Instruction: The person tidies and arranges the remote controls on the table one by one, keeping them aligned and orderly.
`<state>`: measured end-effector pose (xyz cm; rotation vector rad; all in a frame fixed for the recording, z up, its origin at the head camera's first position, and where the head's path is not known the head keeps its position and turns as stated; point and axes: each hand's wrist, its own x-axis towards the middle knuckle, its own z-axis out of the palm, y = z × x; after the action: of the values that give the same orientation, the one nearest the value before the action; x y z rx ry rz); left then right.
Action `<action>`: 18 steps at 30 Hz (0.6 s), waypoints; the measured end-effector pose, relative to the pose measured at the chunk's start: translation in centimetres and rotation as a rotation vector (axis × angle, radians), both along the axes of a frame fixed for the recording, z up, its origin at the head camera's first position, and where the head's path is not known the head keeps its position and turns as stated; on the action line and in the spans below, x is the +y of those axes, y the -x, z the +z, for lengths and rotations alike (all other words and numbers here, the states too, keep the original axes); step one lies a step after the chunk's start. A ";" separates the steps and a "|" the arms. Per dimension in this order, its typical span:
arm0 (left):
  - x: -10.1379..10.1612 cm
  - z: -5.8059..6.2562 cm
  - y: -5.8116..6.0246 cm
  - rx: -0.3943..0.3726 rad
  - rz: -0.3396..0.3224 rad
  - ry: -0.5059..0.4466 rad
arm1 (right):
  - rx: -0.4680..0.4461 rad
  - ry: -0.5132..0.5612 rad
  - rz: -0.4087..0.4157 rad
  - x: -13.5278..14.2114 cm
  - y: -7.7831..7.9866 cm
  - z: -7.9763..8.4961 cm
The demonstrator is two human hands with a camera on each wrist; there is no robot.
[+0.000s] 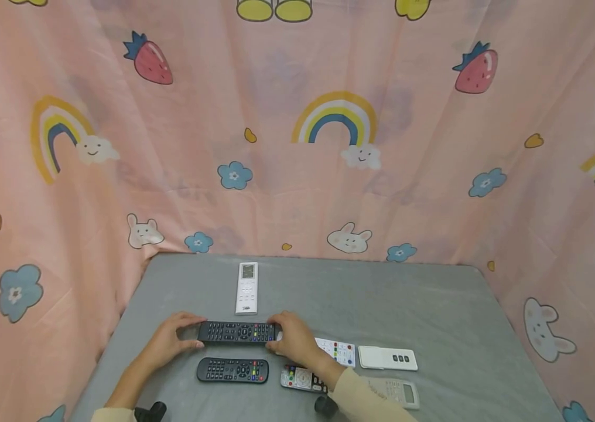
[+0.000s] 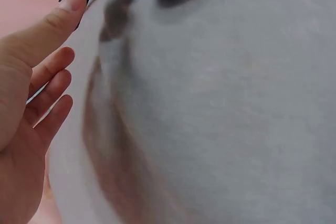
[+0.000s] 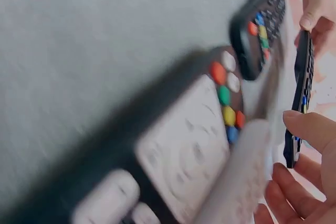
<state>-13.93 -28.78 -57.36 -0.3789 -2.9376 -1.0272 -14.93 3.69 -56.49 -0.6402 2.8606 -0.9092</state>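
Black remote [image 1: 235,332], hands [image 1: 167,341] [image 1: 297,339] pinching opposite ends

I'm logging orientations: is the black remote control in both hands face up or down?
Face up: in the head view, the black remote control shows its buttons.

Widest free room: table [image 1: 408,305] right of far white remote [image 1: 247,288], back to curtain [image 1: 424,193]. Open strip left of that remote too. Held remote [image 1: 236,332] spans left hand [image 1: 168,340] to right hand [image 1: 297,337] — bars straight way from near side. Only narrow gap between it and near black remote [image 1: 232,370]. Right forearm [image 1: 329,368] crosses silver-pad remote [image 1: 303,378] — way blocked. Table open right of slim white remote [image 1: 387,358].
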 end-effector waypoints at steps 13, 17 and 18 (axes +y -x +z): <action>2.3 1.2 0.6 -0.108 0.027 -0.207 | -0.194 0.284 -0.032 2.5 2.6 1.4; 3.5 1.2 0.9 -0.103 0.028 -0.258 | -0.206 0.381 -0.091 3.2 3.6 1.8; 3.8 1.3 1.0 -0.099 0.034 -0.266 | -0.218 0.423 -0.107 3.4 3.9 1.8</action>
<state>-14.96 -24.98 -56.10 -0.2780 -2.8225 -1.4474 -18.86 7.07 -54.69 -0.3849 2.5451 -1.5189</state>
